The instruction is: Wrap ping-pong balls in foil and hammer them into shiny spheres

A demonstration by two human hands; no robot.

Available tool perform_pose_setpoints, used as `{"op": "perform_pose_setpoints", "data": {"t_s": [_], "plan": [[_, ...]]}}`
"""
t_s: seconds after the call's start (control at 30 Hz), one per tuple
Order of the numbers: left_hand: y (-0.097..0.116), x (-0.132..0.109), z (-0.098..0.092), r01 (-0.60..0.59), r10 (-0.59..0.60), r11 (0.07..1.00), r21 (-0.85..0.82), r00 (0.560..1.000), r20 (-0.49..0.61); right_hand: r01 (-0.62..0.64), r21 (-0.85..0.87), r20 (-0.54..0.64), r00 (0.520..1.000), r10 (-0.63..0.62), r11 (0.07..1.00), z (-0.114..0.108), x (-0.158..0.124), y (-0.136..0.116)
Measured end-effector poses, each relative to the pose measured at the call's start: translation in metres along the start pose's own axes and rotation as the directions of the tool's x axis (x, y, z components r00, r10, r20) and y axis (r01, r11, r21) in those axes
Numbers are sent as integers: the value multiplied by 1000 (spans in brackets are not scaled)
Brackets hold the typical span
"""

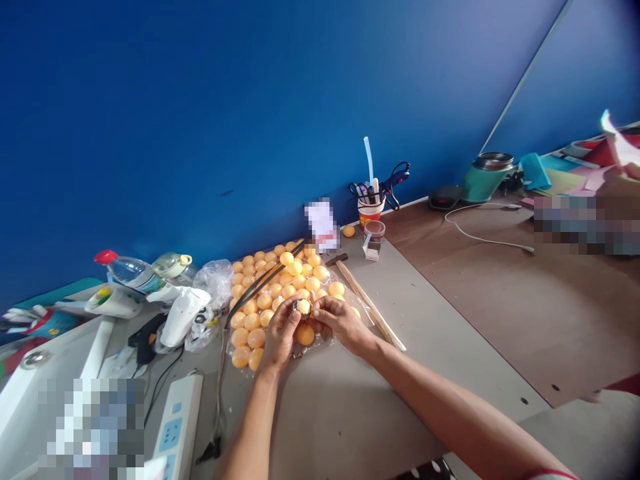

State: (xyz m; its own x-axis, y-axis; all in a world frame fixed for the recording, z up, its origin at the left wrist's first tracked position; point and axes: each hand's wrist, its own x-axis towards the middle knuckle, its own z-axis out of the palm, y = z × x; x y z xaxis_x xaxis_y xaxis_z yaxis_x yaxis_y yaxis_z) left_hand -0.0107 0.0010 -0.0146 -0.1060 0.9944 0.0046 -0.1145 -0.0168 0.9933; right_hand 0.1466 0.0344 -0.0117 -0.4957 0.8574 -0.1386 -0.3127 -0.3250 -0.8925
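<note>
Orange balls (264, 302) sit packed in rows under clear plastic (353, 293) on a grey bench (345, 420), set against a blue wall (260, 133), as a person works with both bare hands at the near edge of the pack. The left hand (279, 337) pinches a pale ball (303, 307) with a dark edge between thumb and fingers, just above the pack. The right hand (345, 322) meets it from the other side, its fingers drawn close together at the ball's edge; whether they grip it cannot be told.

A dark strip (267, 283) lies slantwise across the pack, and a few loose balls rest on top. Just to the right lies a hammer (357, 283), its wooden handle pointing toward the person. Behind stand a red-and-white cup (371, 212) of pens, a tub (375, 230) and a small white box (371, 251), with a lone orange ball (349, 231) near them.

At left, a red-capped bottle (131, 270) leans beside plastic bags (215, 280), a white cup (184, 317) on its side and a black glue gun (145, 339); a white power strip (180, 423) lies nearer. Far right, beyond a green flask (487, 179) and a white cable (463, 230), another person's hand (623, 190) is blurred near coloured papers (575, 181).
</note>
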Motion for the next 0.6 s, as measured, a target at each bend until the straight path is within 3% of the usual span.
{"op": "perform_pose_setpoints", "data": {"t_s": [0.6], "plan": [[2, 0, 2, 15, -13, 997, 70, 999, -38, -11, -79, -10, 1000, 10, 997, -3, 0, -2]]}}
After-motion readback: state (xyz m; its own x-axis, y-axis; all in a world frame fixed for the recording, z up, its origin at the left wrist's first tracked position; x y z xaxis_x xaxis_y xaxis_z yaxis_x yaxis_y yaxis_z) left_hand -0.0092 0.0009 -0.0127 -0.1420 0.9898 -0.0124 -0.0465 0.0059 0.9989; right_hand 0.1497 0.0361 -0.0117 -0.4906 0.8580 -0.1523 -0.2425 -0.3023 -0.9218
